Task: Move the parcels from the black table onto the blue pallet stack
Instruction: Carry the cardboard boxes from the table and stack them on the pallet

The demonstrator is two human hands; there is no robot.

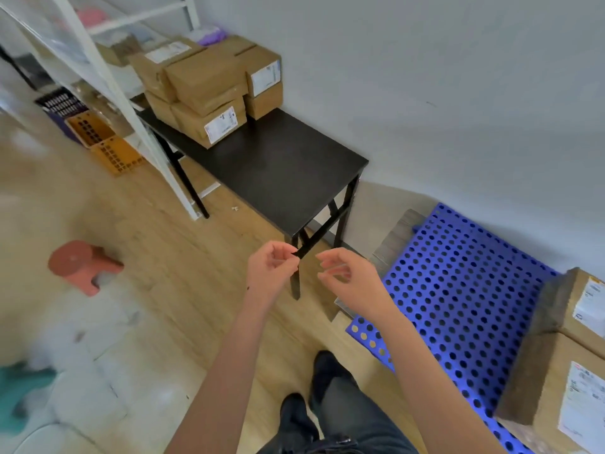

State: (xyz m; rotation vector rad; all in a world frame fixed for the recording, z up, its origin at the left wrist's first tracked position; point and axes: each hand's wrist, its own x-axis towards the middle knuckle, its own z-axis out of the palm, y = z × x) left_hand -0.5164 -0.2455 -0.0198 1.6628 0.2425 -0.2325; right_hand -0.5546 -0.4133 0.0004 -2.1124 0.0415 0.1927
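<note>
Several brown cardboard parcels (209, 90) with white labels are stacked at the far end of the black table (281, 168). The blue perforated pallet stack (458, 290) lies on the floor to the right. Two parcels (556, 388) rest on its near right part. My left hand (270, 270) and my right hand (343, 280) hover in front of me, below the table's near corner. Both have loosely curled fingers and hold nothing.
A white metal shelf frame (108, 80) stands left of the table, with orange and dark crates (108, 142) on the floor behind it. A red stool (82, 265) sits on the wooden floor to the left. The white wall runs behind the table and pallet.
</note>
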